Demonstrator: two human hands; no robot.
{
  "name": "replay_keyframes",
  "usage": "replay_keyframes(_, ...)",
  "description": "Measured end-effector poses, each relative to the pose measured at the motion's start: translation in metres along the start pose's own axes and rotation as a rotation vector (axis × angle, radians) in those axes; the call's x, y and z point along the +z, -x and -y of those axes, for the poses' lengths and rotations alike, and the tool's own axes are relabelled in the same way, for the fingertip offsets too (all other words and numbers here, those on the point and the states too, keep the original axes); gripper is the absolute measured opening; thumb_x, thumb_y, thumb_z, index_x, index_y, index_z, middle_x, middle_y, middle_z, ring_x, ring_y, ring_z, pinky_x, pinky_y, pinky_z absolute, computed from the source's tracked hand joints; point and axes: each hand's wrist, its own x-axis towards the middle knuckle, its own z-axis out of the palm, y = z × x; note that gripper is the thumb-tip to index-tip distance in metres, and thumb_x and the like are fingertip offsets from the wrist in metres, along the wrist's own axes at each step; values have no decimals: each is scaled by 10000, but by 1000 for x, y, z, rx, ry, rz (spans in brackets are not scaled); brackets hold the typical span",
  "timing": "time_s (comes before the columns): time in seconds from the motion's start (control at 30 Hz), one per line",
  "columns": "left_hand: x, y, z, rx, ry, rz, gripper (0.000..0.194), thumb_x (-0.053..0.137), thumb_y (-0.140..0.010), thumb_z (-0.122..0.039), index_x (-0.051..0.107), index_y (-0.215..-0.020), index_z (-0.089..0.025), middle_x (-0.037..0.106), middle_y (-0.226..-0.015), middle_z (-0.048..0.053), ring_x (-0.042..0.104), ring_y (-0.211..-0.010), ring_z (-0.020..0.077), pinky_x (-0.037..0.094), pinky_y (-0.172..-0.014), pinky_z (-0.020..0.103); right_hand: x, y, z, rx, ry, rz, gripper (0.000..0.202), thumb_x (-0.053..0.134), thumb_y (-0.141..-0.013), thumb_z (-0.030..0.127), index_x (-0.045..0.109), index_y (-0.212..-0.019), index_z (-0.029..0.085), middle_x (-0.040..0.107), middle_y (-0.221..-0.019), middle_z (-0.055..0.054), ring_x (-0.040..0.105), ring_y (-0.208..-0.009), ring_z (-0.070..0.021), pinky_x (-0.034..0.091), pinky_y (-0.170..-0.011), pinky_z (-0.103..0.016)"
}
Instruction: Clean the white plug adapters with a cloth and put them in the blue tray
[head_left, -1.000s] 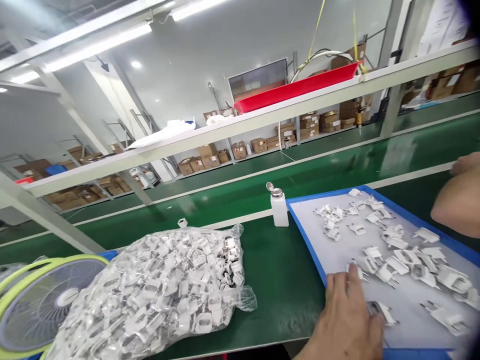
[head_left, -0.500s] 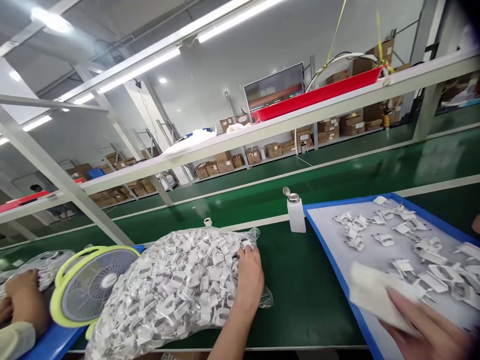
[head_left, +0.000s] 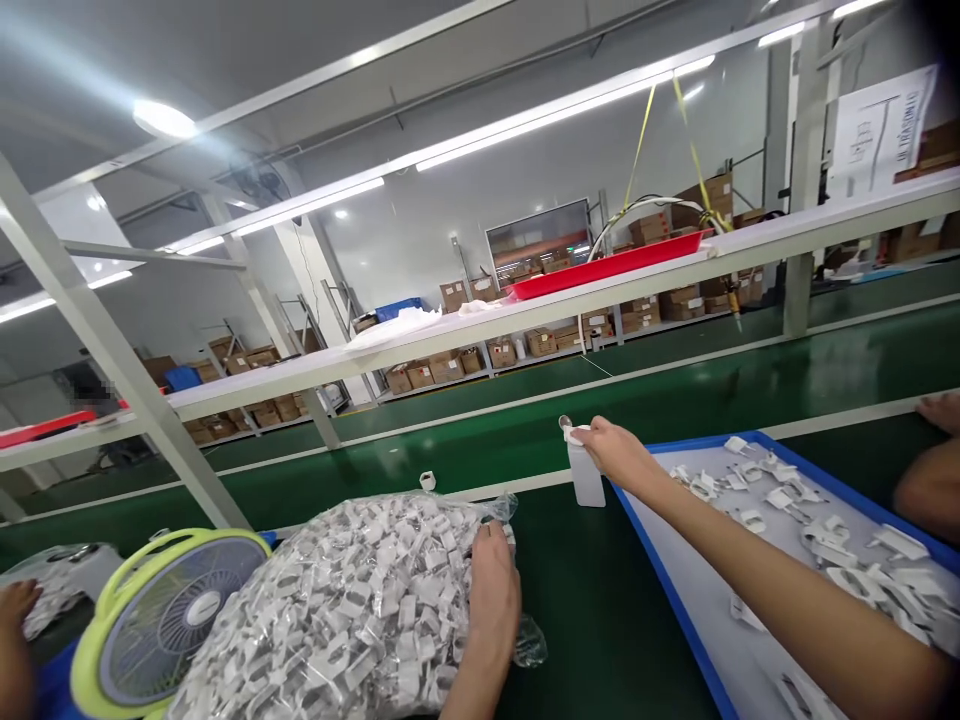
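Observation:
A large clear plastic bag [head_left: 352,610] full of white plastic plug parts lies in front of me. At its right edge, my left hand [head_left: 495,590] has its fingers closed on a white plug part, mostly hidden by the fingers. My right hand [head_left: 611,455] reaches over to a white pump bottle [head_left: 587,485] standing upright on the green bench. Its fingers press a folded white cloth [head_left: 576,436] onto the bottle's top, and the small metal lid [head_left: 565,423] is flipped up. Under my right forearm is a blue-rimmed tray [head_left: 675,575] with scattered white plug parts.
A yellow-green fan [head_left: 176,615] stands left of the bag. One loose white part [head_left: 427,481] sits behind it. Another person's hand [head_left: 16,605] is at far left, and another person's arm [head_left: 930,490] at far right. Above the bench runs a shelf holding a red tray [head_left: 607,268].
My right hand has moved left and away from me with the white cloth, from over the tray to the bottle's top. My left hand stays at the bag's edge. The view has shifted.

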Motion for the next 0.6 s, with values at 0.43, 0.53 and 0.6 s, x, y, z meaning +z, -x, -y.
replay_keyframes(0.43,76,71,8,326,428,482,521,549,-641,27,797,-1025,-222,755,-1058,110,706,-974,297,524,-831,381,-2,1,-6,-112,335,96,303,642,-995,371,629,-1225,174,657,-1158,-71,669,-942,-194,587,-808,-384)
replay_keyframes(0.53,71,70,8,359,452,477,391,554,-716,0,794,-955,-195,774,-1003,121,689,-1018,304,515,-881,405,-4,2,-8,-107,314,99,302,642,-995,368,630,-1233,182,654,-1181,-76,668,-969,-201,584,-830,-393)
replay_keyframes(0.6,62,69,5,368,465,479,375,514,-762,2,789,-936,-184,776,-1011,129,686,-1037,291,516,-888,397,-4,2,-8,-92,278,106,306,645,-994,368,630,-1235,180,652,-1191,-80,668,-980,-206,583,-840,-400)
